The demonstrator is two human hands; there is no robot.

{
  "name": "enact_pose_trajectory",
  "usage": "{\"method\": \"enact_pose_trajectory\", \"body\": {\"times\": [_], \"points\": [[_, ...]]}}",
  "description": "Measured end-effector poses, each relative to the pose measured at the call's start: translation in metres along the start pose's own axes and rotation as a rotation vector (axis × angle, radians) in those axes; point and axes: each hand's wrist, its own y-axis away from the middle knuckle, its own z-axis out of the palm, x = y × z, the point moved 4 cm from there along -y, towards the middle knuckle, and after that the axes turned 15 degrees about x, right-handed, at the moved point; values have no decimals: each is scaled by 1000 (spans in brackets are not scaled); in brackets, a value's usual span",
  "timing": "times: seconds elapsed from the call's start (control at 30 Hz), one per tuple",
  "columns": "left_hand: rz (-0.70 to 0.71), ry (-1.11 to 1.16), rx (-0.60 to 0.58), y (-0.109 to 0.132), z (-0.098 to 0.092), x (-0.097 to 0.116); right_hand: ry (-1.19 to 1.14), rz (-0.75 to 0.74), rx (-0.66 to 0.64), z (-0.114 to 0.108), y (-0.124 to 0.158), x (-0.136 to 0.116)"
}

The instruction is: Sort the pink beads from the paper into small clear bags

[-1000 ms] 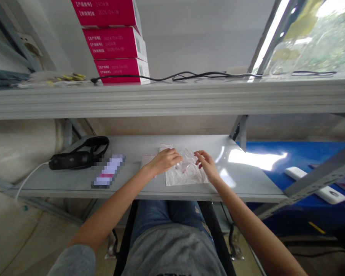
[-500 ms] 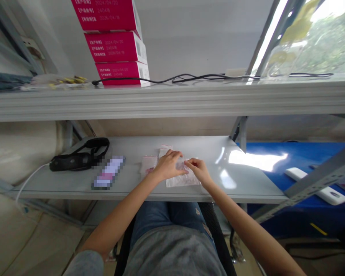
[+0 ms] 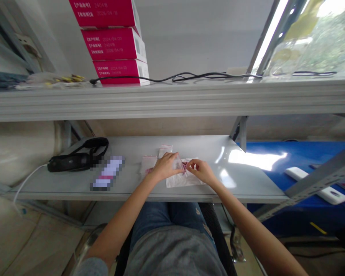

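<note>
Pinching a small wad of crinkled pink-red plastic w/ our R hand, fingertips together on it, we have our L hand curled round a small clear plastic bag. Both hands almost meet above a crinkled white plastic sheet, which lies flat on a pale grey metal shelf. Just L of the sheet sit two small clear pink-tinged bags (contents too small to make out). Further L are a pixelated flat rectangular item and a black fabric pouch with strap, w/ a white cable trailing off the shelf. Overhead, a grey steel upper shelf carries three stacked magenta cardboard boxes and a thin black cable. To the R, a white plastic device lies on a blue surface.
</note>
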Motion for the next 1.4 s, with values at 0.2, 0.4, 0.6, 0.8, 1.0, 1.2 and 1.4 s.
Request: {"method": "enact_pose_trajectory", "body": {"times": [0.2,0.4,0.6,0.8,1.0,1.2,1.4], "points": [[47,58,-33,5,8,3,211,-120,-114,5,8,-2],[76,111,-47,8,11,2,263,-153,-140,9,11,-2],[69,156,-41,13,22,-1,386,-137,-194,9,12,-9],[23,236,15,18,28,-3,451,-96,-246,7,12,-12],[-21,312,53,20,29,-7,454,-76,-238,7,12,-14],[-40,324,76,22,29,-9,381,-86,-227,6,14,-17],[-62,290,81,23,24,-6,281,-46,-159,0,9,-4]]}}
